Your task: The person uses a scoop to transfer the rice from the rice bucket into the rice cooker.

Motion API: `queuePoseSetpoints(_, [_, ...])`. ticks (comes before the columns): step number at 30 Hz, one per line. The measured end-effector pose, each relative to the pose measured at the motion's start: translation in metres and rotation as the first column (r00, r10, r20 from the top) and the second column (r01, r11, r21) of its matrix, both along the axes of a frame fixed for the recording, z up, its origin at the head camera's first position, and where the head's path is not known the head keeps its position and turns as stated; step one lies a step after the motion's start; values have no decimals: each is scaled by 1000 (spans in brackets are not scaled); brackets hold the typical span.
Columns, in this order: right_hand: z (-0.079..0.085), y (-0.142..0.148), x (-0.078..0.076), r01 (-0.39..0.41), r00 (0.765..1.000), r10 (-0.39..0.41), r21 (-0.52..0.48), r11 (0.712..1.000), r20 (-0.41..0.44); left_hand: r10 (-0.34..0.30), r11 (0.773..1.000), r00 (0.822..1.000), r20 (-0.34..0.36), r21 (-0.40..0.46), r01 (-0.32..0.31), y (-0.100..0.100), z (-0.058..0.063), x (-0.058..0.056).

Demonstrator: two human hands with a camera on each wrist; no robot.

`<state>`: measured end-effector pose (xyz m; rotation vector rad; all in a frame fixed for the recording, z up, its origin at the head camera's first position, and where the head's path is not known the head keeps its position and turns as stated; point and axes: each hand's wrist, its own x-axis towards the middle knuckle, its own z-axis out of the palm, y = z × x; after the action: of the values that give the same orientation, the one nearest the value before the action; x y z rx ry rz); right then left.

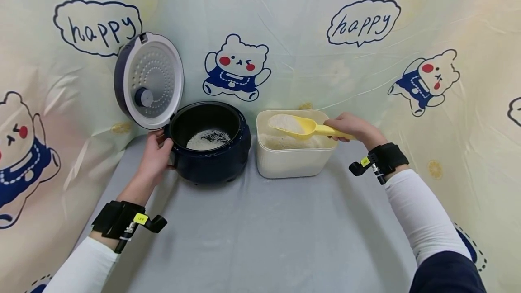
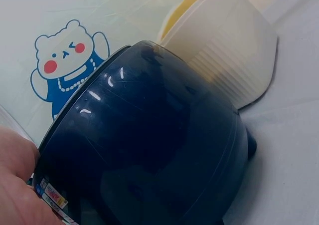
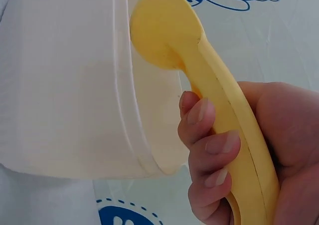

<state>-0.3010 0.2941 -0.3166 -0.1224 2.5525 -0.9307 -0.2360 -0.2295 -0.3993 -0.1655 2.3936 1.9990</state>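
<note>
A dark blue rice cooker [image 1: 209, 162] stands with its lid [image 1: 153, 80] raised, and white grains [image 1: 207, 140] lie in the bottom of its black pot. At its left side, below the hinge, my left hand [image 1: 155, 157] grips the cooker's edge; some of its fingers are hidden behind. My right hand [image 1: 354, 128] holds a yellow scoop [image 1: 307, 128] by the handle, the fingers curled round it in the right wrist view. Pale rice [image 1: 286, 123] heaps in the scoop, which is over a cream plastic bin [image 1: 295, 164] holding more rice.
Both containers stand side by side, close together, on a grey-covered table [image 1: 260, 238]. Right behind them hangs a pale curtain [image 1: 301, 71] printed with bears and the word happy. The raised lid stands close to this curtain.
</note>
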Motion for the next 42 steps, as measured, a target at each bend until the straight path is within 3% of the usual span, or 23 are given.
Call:
queuePoseSetpoints(9, [-4,-2,-5,23,1000,-23,-35,999,19,6,1000,1000,4,1,-6,2,3,3])
queuePoseSetpoints(22, [9,-24,-8,-9,1000,9,-31,999,-13,3,1000,1000,-4,17,-3,1,0,0])
queuePoseSetpoints(33, [30,-62,-12,-120,993,118,-80,990,-31,4,1000,1000,8,12,-4,0,-1,0])
queuePoseSetpoints(42, [49,-110,-21,-158,987,159,14,987,-38,-1,1000,1000,9,12,1,-1,-2,0])
